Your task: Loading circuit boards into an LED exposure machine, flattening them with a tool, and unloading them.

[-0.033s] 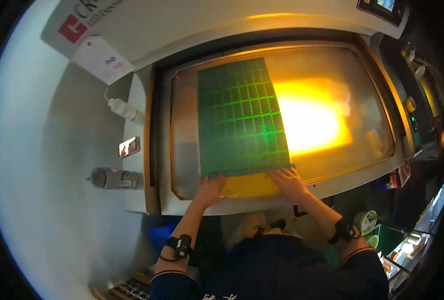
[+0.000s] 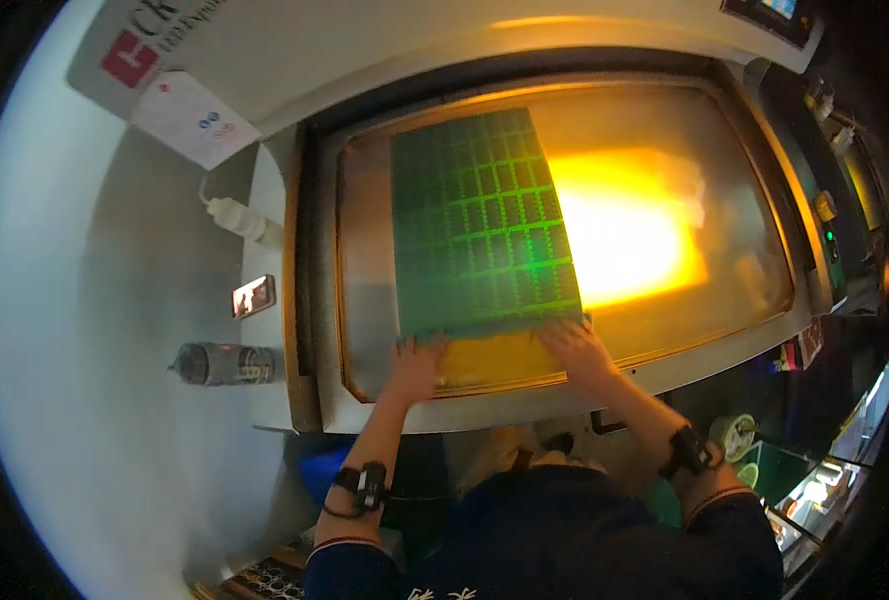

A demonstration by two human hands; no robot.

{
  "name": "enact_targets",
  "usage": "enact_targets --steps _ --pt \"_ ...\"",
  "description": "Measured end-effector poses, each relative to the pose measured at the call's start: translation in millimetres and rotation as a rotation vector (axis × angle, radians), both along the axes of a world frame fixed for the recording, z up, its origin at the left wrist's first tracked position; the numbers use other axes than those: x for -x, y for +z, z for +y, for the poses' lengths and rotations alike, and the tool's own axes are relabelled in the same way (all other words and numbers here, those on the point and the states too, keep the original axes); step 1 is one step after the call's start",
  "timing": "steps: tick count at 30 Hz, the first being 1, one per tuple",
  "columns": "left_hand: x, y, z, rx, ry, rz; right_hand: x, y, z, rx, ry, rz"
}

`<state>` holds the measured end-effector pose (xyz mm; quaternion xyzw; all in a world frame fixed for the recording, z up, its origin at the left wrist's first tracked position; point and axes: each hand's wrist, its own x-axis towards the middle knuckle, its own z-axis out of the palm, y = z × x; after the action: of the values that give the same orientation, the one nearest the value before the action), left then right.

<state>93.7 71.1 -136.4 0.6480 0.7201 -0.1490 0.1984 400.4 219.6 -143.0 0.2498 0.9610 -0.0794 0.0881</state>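
Both hands, left hand [image 2: 416, 362] and right hand [image 2: 576, 346], press flat (fingers spread wide) on the near edge of the green gridded panel [image 2: 479, 225] on the glowing yellow exposure table [image 2: 724, 330].

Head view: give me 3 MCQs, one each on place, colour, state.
1. Where does the green panel lie on the glass bed?
A. left part
B. right part
C. off the bed, on the floor

2. What colour is the glow under the glass?
A. blue
B. yellow-orange
C. violet

3. How are the left hand and right hand set?
A. both clenched around a tool
B. both hanging clear of the machine
C. both open and flat at the panel's near edge

Answers:
1 A: the panel covers the left part of the bed, and the right part is bare glass.
2 B: the bright patch beside the panel is yellow-orange.
3 C: fingers are spread at the panel's lower edge, and neither hand holds anything.
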Motion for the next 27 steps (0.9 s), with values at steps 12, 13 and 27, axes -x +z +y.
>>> enact_targets --steps 12,13,27 --pt "253 -45 374 -0.302 0.182 0.083 267 -58 377 -0.205 -0.064 0.097" --pt "276 -60 392 -0.405 0.247 0.068 288 -63 405 -0.189 -0.067 0.08" --pt "265 -60 313 -0.39 0.113 0.085 273 -67 328 -0.231 -0.042 0.257"
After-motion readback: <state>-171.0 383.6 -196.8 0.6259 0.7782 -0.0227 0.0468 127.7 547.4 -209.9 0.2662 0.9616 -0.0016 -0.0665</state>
